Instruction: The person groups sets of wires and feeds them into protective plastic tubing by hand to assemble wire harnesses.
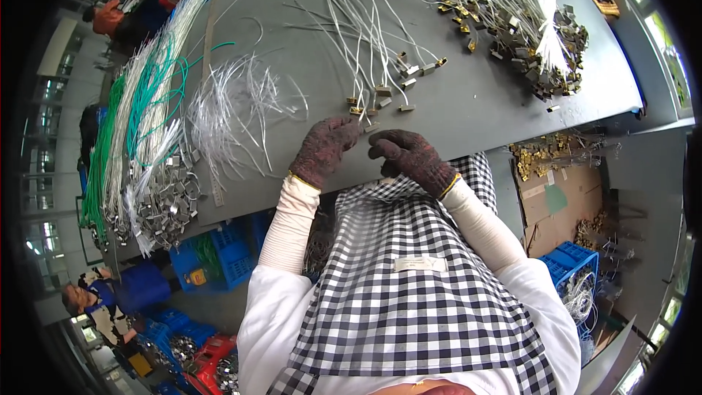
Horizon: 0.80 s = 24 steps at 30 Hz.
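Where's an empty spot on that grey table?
On the grey table, try between the loose metal-tipped wires in the middle and the tied wire bundle on the right. A narrower gap lies between those wires and the clear strands. It's crowded under that bundle and the green and white wires at left.

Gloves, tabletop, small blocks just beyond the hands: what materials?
Gloves: probably knitted fabric; matte, dark maroon, fuzzy-looking surface.
Tabletop: smooth grey with a soft sheen; painted metal or laminate, can't tell.
Small blocks: likely metal, from the silvery faces and gold-coloured glints.
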Available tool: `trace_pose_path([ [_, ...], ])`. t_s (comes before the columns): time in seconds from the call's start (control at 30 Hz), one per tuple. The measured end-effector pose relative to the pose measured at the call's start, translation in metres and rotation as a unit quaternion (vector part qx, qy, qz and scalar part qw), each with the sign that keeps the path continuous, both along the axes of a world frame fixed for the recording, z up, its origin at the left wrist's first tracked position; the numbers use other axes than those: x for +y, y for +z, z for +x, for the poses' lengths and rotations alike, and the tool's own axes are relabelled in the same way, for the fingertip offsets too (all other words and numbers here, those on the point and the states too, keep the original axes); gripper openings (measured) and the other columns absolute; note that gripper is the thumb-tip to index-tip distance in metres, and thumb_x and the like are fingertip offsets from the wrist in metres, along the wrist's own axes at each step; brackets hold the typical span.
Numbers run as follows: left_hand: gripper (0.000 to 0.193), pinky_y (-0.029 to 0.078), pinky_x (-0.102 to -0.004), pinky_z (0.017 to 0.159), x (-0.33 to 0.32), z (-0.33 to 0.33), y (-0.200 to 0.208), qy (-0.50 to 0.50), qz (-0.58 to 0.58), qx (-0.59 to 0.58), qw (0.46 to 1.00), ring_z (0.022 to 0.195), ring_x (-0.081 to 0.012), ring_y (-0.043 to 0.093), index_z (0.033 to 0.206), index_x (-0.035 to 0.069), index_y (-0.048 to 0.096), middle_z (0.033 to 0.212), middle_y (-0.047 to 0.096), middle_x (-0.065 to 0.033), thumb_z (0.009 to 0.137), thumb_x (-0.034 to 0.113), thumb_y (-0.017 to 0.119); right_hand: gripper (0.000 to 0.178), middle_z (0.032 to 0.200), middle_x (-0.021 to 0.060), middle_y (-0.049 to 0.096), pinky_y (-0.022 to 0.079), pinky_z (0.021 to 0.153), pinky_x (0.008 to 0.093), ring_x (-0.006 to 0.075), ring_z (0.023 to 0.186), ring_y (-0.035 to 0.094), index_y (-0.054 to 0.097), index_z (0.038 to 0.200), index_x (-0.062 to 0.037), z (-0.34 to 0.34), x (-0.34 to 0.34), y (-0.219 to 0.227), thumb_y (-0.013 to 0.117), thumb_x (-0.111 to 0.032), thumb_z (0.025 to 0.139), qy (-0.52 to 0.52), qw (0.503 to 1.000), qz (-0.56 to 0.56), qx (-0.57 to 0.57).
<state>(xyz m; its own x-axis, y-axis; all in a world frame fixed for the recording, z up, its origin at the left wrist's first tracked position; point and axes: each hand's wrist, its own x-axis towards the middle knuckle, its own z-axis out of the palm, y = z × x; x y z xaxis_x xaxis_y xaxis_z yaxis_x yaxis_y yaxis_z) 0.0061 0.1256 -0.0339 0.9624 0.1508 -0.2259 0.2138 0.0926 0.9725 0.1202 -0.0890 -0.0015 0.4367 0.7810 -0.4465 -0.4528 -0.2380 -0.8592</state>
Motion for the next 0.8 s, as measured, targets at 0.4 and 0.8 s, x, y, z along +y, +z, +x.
trace_pose_path([
  [0.4,0.028,0.051,-0.0274,0.079,-0.126,0.093,0.043,0.06,0.033,-0.101,0.992,0.09,-0.0134,0.062,0.115,-0.003,0.065,0.101,0.067,-0.0049,0.098,0.019,0.063,0.022,0.082,0.0004,0.066,0.047,0.061,0.0218,0.0058,0.065,0.056,0.07,0.102,-0.0001,0.043,-0.06,0.027,0.069,-0.021,0.094,-0.126,0.984,0.128,-0.018],
  [0.8,0.037,0.052,-0.045,0.082,-0.135,0.346,-0.039,0.08,0.57,-0.167,0.8,0.093,-0.0365,0.065,0.106,0.003,0.068,0.099,0.069,-0.0179,0.091,0.036,0.063,0.026,0.051,-0.0048,0.034,0.018,0.037,0.0255,0.0091,0.039,0.027,0.048,0.083,-0.0147,0.101,-0.212,-0.008,0.043,-0.025,0.106,-0.471,0.845,0.239,0.087],
])
